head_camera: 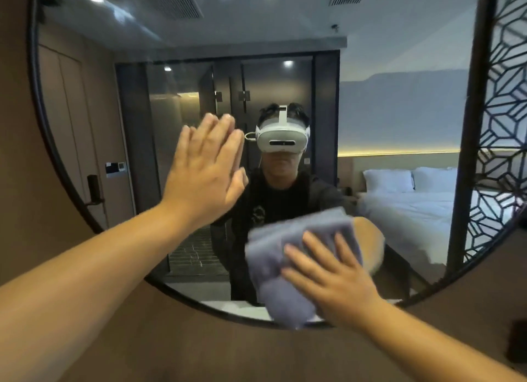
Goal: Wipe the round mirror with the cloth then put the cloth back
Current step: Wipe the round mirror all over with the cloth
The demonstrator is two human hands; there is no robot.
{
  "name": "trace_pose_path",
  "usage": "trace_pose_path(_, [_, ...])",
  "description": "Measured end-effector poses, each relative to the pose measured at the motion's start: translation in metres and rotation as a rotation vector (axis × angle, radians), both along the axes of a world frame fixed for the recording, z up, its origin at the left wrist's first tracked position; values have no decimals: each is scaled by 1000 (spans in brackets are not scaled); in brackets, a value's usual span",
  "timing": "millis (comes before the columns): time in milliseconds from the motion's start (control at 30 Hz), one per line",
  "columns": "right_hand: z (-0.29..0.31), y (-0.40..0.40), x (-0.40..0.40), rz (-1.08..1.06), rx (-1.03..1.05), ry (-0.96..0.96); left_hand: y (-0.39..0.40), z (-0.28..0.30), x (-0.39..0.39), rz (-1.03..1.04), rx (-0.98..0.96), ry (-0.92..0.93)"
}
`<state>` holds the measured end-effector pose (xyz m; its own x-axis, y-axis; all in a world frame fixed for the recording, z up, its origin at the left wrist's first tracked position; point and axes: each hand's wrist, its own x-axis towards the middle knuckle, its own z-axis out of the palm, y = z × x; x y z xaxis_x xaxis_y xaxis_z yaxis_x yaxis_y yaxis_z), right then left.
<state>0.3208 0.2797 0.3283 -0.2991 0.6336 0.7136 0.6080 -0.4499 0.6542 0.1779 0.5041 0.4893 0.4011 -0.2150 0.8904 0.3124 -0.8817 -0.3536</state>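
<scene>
On the brown wall (pixel 199 353), round mirror (pixel 399 110) reflects a bed (pixel 407 207).

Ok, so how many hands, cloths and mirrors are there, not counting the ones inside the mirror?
Hands: 2, the left hand flat on the glass and the right hand pressing the cloth
Grey cloth: 1
Round mirror: 1
Total: 4
</scene>
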Motion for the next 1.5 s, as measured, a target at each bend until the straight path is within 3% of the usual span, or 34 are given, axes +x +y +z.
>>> trace_pose_path(67, [-10,-14,7,-9,-92,-44,-10,-2,6,2,68,26])
trace_pose_path(133, [17,-26,14,11,-51,-40,-21,-1,12,-2,111,40])
trace_pose_path(333, [180,-88,44,-75,505,272,-53,22,27,-24,164,32])
trace_pose_path(433, [218,-98,48,-100,641,353,-71,39,37,-13,169,62])
trace_pose_path(533, [191,-88,47,-90,574,300,-91,56,49,-4,161,64])
trace_pose_path(667, [110,-85,47,-121,194,127,-115,68,57,-46,167,54])
trace_pose_path(733, [118,-94,55,-126,69,55,-122,73,57,-60,183,59])
trace_pose_path(800, [167,-99,61,-114,140,52,-124,80,56,-69,184,47])
trace_pose_path(900, [277,-107,65,-84,455,228,-118,89,54,-56,154,13])
trace_pose_path(1000, [356,-108,62,-118,629,324,-101,96,49,2,129,-13])
trace_pose_path(1133, [376,-83,53,-106,743,369,-79,101,43,64,75,1])
trace_pose_path(1267, [326,-53,43,-72,470,153,-69,100,40,73,28,14])
trace_pose_path(1333, [330,-62,46,-82,362,91,-68,98,40,69,10,18])
trace_pose_path(1500, [437,-101,68,-140,729,347,-62,97,41,49,31,15])
